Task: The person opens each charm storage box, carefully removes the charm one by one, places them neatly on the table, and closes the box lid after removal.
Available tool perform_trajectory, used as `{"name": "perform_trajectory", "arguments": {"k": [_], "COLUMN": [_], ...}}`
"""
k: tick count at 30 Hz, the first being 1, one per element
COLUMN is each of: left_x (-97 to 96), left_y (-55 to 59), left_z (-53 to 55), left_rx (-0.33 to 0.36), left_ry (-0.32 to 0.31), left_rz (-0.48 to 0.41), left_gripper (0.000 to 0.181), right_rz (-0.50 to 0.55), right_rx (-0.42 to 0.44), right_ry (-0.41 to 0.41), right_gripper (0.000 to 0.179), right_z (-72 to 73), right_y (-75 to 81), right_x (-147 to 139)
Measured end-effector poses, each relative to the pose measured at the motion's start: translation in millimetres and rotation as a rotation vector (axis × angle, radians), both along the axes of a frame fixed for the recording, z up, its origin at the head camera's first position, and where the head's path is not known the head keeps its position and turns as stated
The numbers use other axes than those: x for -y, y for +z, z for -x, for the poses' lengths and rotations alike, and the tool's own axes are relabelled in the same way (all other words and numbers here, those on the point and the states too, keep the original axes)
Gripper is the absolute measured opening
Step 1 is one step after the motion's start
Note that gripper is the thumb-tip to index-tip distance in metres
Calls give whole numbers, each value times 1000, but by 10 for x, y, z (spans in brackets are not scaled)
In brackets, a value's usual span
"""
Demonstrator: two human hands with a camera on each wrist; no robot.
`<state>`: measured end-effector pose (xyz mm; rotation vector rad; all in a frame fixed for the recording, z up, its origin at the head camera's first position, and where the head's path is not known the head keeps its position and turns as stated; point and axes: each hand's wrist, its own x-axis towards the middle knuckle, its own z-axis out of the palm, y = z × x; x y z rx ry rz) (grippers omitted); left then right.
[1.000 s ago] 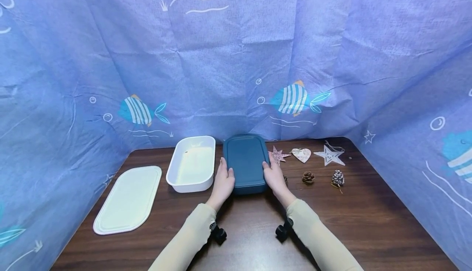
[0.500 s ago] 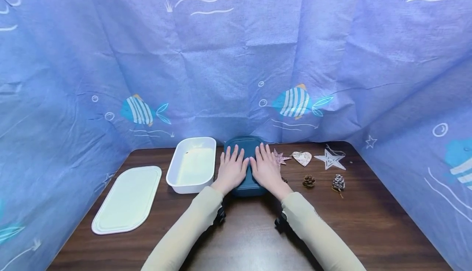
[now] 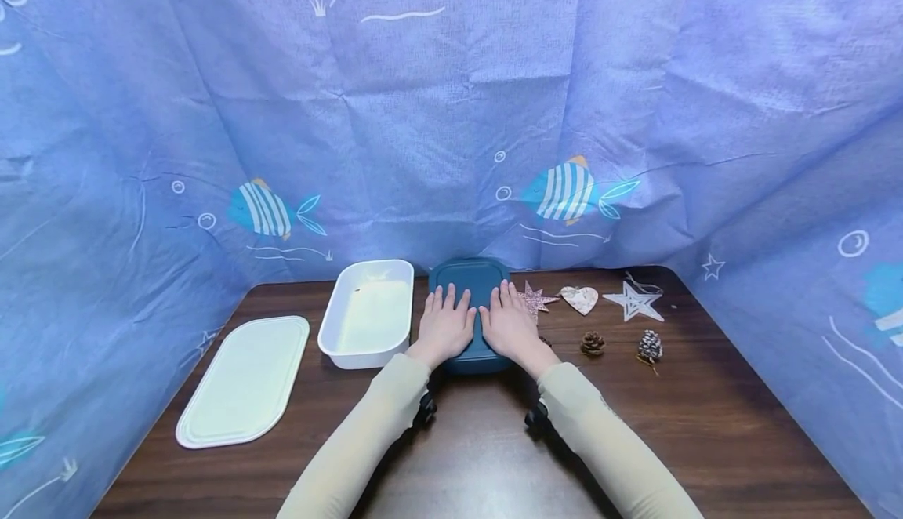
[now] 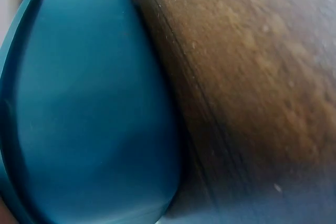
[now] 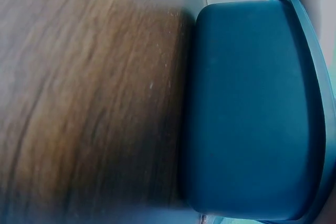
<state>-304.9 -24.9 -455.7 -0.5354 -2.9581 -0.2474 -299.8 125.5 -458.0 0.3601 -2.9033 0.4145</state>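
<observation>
In the head view a dark blue food container with its lid on stands at the back middle of the table. My left hand lies flat on the left half of the lid, fingers straight and pointing away. On the right half rests my right hand, also flat, the two thumbs close together. Both wrist views show the front wall of the blue container, its lid rim running along the top edge. The hands cover much of the lid's middle.
Left of it stand an uncovered white container and a flat white lid. To the right lie a pink star, a heart ornament, a white star, a brown pinecone and a frosted pinecone. A curtain hangs behind.
One second ago both hands held the blue container by its sides. They have since moved up and inward onto the lid with fingers straightened, and have barely shifted over the last half second.
</observation>
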Motion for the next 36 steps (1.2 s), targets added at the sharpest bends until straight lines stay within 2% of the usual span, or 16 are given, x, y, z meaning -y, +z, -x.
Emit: {"name": "perform_trajectory", "arguments": {"k": [6,14,17,22,26,29,32,36], "left_x": [-8,-2,17,122,330,567,850,1267], "left_y": [-8,9,-1,-3,92,206,332,490], "left_z": [7,-38,-28,36,71,79,75,53], "left_rx": [-2,2,-7,-115,-192,-211,-211,-193], "left_ry": [-2,-3,-13,-78,-112,-102,-60,20], "left_rz": [0,-4,-21,-78,-157,-223,-258,-255], "left_gripper": [54,54,52,43,38,39,41,44], "right_rz": [-11,-9,10,86,131,169,213,263], "right_rx": [10,17,-19,-122,-210,-264,-268,-237], "right_ry": [-5,1,9,26,51,93,153,216], "right_gripper": [59,60,56,46,42,42,43,44], "right_z": [-10,-19,-12,0,-3,-31,-92,-189], "right_y": [2,-18,-36,-51,-41,-13,39,111], "right_x": [-2,-8,-11,-11,12,65,163,356]}}
